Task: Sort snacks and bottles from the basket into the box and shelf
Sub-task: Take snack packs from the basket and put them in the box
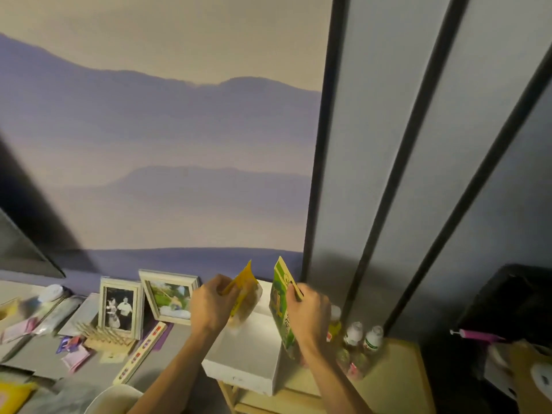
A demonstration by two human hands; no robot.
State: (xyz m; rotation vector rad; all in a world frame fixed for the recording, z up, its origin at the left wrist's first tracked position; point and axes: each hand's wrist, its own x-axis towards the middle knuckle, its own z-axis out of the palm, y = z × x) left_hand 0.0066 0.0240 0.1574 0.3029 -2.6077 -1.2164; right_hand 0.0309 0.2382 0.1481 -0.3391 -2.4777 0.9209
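We have a snack in each hand, and that is where we see the risk. The left hand (213,304) pinches the yellow snack packet (245,289) near its top edge with curled fingers. The right hand (310,316) grips the green snack packet (280,303) along its side. Both packets are upright over the white box (243,358), which lies beneath and between the hands. We cannot tell whether its top is open or lidded.

A pinch on a thin edge is a weak hold, so we judge that the yellow packet could slip or swing and drop onto the box's rim instead of inside. The green packet's lower end hangs close to the small bottles (363,336), which stand clustered just right of the right hand on the wooden shelf (397,380). A careless sweep of that wrist could knock one over, and it would likely take its neighbours with it. With both hands occupied, we have nothing free to catch a fall.

Left of the left hand, a grey tabletop (101,375) carries two picture frames (121,306), a wooden rack (103,339), a long pale strip (140,354) and loose packets, all crowded together. Behind the hands, the wall mural (149,130) shows hazy purple hills. Above and behind the right hand, dark vertical bars (321,144) run up over grey panels. The light is dim and the edges of the view are blurred.
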